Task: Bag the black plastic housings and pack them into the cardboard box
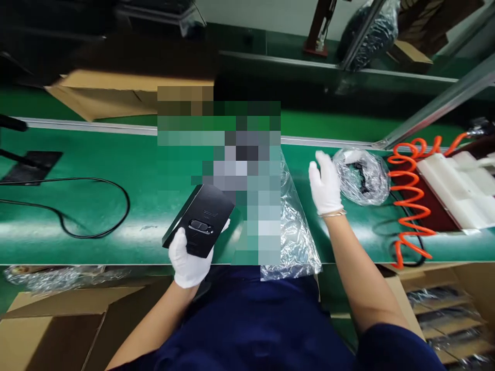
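In a white glove, my left hand (191, 263) grips a flat black box (207, 216) by its near lower end, just above the bench's front edge. The box is tilted, and its face carries a glossy oval shape and small markings. My right hand (326, 183), also gloved in white, is over the green bench with thumb and fingers apart and nothing in it. Right beside it is a ring-shaped bundle (362, 176) in clear plastic with something black inside; I cannot tell whether they touch. Between my hands, a clear plastic bag (296, 234) reaches over the front edge.
A pixelated patch hides the middle of the green bench (147, 154). An orange coiled hose (413, 201) and white blocks (458, 185) are at the right. A black cable (96, 180) loops at the left. Open cartons (50, 330) stand below; another carton (116, 95) is behind.
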{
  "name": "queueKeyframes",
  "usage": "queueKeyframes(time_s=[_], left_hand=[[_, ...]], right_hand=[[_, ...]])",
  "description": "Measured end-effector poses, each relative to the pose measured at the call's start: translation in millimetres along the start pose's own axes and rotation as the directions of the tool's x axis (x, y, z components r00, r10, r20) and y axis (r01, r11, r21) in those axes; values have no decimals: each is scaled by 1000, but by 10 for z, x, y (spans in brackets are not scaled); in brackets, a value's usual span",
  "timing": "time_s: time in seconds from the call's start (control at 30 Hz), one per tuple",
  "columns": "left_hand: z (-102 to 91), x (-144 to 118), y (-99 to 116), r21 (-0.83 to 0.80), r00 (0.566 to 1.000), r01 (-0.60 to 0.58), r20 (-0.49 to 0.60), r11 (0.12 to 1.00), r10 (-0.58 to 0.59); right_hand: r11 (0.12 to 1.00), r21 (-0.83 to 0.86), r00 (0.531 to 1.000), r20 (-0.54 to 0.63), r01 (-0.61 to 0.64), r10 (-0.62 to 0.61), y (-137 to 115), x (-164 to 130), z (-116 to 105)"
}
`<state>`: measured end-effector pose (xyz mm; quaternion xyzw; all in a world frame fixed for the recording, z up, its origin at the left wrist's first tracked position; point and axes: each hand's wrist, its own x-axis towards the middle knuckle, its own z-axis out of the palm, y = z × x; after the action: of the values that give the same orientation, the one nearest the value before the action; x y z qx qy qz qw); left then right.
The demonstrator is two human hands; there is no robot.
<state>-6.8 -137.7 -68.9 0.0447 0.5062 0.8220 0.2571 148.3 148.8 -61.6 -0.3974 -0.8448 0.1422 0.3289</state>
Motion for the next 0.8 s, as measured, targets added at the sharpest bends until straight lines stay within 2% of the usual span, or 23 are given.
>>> queueKeyframes(time_s=[0.07, 0.17, 0.4, 0.6, 0.8], left_hand=[[60, 73, 78, -77, 999, -14, -39, 997, 11], [139, 119, 154, -111, 999, -19, -40, 994, 15], [228, 45, 207, -61, 1000, 8, -15, 998, -9], [243, 40, 223, -56, 995, 83, -57, 995, -87], [224, 51, 218, -59, 997, 69, -43, 996, -71]], right_hand=[[1000, 9, 992, 122, 15, -16, 263, -131, -6], [997, -5, 977, 199, 74, -71, 425, -296, 59], [994, 76, 969, 242, -77, 57, 528, -371, 105], [994, 58, 956, 285, -91, 71, 510, -381, 82], [999, -1, 934, 353, -54, 51, 492, -388, 71]])
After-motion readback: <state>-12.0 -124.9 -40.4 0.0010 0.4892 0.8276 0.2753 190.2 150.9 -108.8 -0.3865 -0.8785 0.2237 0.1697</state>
